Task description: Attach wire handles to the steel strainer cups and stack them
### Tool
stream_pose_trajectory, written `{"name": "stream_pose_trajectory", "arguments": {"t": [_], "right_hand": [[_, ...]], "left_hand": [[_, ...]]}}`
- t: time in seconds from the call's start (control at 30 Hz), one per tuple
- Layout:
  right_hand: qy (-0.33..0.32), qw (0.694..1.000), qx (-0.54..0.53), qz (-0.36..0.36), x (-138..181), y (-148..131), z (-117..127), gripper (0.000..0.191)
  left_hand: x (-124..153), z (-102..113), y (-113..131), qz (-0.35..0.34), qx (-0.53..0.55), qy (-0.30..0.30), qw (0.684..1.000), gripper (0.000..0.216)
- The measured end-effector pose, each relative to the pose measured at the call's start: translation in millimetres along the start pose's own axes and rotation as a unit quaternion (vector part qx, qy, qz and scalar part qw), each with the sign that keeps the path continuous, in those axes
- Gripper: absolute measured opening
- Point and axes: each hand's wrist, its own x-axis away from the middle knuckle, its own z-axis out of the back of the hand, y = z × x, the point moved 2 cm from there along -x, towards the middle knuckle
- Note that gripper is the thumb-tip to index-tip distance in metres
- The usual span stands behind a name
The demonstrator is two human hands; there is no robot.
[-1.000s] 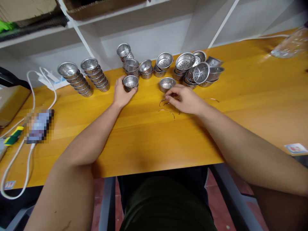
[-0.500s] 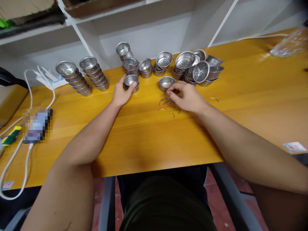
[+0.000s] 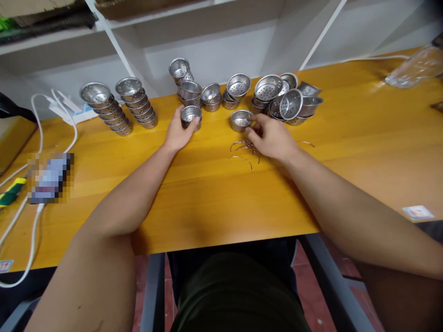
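My left hand (image 3: pixel 179 130) is wrapped round a short stack of perforated metal cups (image 3: pixel 191 113), thumb on the near side and fingers behind. To the right, my right hand (image 3: pixel 272 135) touches a single perforated metal cup (image 3: pixel 241 121) that stands upright on the table. Its forefinger is at the cup's rim and its thumb lies against the near right side. Several thin curved wires (image 3: pixel 245 147) lie on the wood just in front of that cup. Another bent wire (image 3: pixel 306 143) lies to the right, partly behind my right hand.
Two leaning stacks of cups (image 3: pixel 112 110) stand at the left. More cups (image 3: pixel 277 97) are heaped at the back right. A phone (image 3: pixel 51 177) with a white cable lies at the left edge, and a clear plastic bottle (image 3: pixel 413 69) at the far right.
My right hand's thumb and forefinger have parted slightly and moved onto the single cup's right side. My left hand keeps its hold on the short stack. The view has shifted slightly.
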Motion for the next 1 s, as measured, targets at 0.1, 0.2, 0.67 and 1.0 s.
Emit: {"name": "stream_pose_trajectory", "arguments": {"t": [0.1, 0.2, 0.67, 1.0], "right_hand": [[-0.016, 0.999, 0.037, -0.003, -2.3, 6.4, 0.6, 0.037], [-0.008, 0.999, 0.037, -0.001, -5.7, 10.6, 2.6, 0.029], [-0.127, 0.957, -0.25, 0.074, 24.8, -88.4, -9.8, 0.06], [-0.213, 0.903, -0.371, 0.042, 21.9, -87.8, -19.2, 0.062]], "left_hand": [[6.2, -3.1, 5.0, -0.018, -0.039, 0.036, 0.998, 0.144], [15.9, -3.6, 27.8, -0.09, -0.081, 0.091, 0.989, 0.141], [70.8, -43.1, 130.4, -0.207, -0.024, -0.139, 0.968, 0.109], [60.6, -37.8, 112.3, -0.251, -0.039, -0.115, 0.96, 0.081]]}}
